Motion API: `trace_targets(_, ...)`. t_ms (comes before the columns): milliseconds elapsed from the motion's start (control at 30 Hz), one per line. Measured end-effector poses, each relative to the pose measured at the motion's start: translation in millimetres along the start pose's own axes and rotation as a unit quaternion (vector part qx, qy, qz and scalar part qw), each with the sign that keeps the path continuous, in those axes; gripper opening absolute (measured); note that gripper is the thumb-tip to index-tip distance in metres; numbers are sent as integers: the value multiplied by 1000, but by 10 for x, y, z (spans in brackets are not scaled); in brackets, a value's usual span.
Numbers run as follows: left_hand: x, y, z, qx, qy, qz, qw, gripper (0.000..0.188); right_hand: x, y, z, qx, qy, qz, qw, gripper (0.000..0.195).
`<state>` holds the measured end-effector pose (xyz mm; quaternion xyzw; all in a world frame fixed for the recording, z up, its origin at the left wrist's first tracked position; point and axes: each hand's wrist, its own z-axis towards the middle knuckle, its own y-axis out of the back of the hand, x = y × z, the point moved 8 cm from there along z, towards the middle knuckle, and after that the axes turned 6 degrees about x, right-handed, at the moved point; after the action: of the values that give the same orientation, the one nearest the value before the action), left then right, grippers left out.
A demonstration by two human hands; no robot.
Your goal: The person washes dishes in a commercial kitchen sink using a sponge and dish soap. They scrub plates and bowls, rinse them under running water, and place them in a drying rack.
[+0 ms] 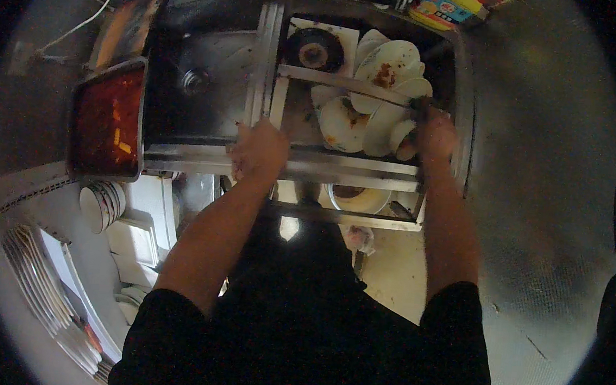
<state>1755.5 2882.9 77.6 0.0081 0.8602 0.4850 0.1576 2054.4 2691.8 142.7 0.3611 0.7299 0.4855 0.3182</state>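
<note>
A pale metal frame (pixel 341 82) lies across the right basin of a steel double sink (pixel 289 159). My left hand (pixel 260 150) is curled at the frame's left bar, over the sink's front edge; its fingertips are blurred. At the frame's far right corner my right hand (pixel 436 134) is closed, with a dark part showing by its fingers. Beneath and behind the frame, soiled white plates (pixel 387 65) lie overlapped in the basin, and a small bowl (pixel 404 140) is beside my right hand. A round black dish (pixel 314 50) with brown residue rests on a square white plate (pixel 350 39).
The left basin (pixel 217 81) has a drain strainer (pixel 196 81). Left of it stands a metal tray of red sauce (pixel 108 122). White bowls (pixel 101 206) and stacked plates (pixel 38 276) are at lower left. A large basin (pixel 358 200) is below the sink; a colourful package (pixel 446 10) stands behind it.
</note>
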Motion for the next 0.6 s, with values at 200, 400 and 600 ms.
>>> trace_targets(200, -71, -5, 5, 42, -21, -40, 998, 37, 1962, -248, -149, -204, 186, 85, 957, 19)
trace_targets(400, -42, 107, -45, -36, -56, -43, 997, 31, 1408, -26, -232, -125, 205, 83, 967, 35)
trace_targets(600, -112, 73, -41, -28, -51, 0, 998, 30, -763, -237, 150, -25, -59, 9, 998, 31)
